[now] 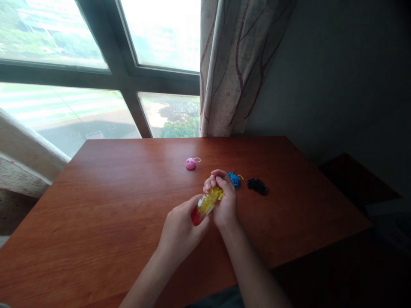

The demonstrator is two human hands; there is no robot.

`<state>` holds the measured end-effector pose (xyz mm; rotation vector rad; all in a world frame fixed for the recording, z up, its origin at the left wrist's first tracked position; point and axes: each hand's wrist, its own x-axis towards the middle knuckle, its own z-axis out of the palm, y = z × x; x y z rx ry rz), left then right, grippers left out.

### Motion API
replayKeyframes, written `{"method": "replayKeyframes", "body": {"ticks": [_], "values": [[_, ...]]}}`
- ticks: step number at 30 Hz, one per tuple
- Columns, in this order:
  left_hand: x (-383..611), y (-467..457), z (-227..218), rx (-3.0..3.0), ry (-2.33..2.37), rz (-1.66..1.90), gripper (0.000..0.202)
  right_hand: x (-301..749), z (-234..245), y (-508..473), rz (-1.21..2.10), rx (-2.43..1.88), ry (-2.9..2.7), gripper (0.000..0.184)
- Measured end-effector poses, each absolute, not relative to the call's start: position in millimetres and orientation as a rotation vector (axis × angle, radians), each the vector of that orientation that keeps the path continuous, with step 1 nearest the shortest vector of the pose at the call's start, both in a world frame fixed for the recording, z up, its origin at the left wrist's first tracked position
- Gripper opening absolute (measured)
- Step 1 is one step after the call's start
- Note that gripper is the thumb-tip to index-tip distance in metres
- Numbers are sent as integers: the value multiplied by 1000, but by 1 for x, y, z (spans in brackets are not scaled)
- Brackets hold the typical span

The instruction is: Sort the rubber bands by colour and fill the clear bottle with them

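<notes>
My left hand [181,231] is closed around the lower end of a small clear tube [201,210] that shows red at the bottom and yellow above. My right hand [223,199] is curled over the tube's upper end, where a bunch of small yellow bands [214,196] sticks out between the fingers. Both hands hover just above the wooden table [128,205], near its middle. A pile of small blue bands [235,179] lies right behind my right hand. A pile of black bands [257,185] sits a little further right.
A pink cap with a thin loop [192,163] lies on the table beyond my hands. A patterned curtain [237,64] hangs at the back beside a large window [96,64]. A dark wall stands to the right, and a lower dark surface [356,179] borders the table's right edge.
</notes>
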<state>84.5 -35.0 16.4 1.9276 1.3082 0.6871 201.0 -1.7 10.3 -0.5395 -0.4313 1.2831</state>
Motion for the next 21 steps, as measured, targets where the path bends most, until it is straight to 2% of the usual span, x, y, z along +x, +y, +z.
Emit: {"method": "replayKeyframes", "body": {"ticks": [21], "values": [[85, -35, 17, 1903, 1286, 711, 29, 205, 8, 0, 1296, -538, -317, 9]]}}
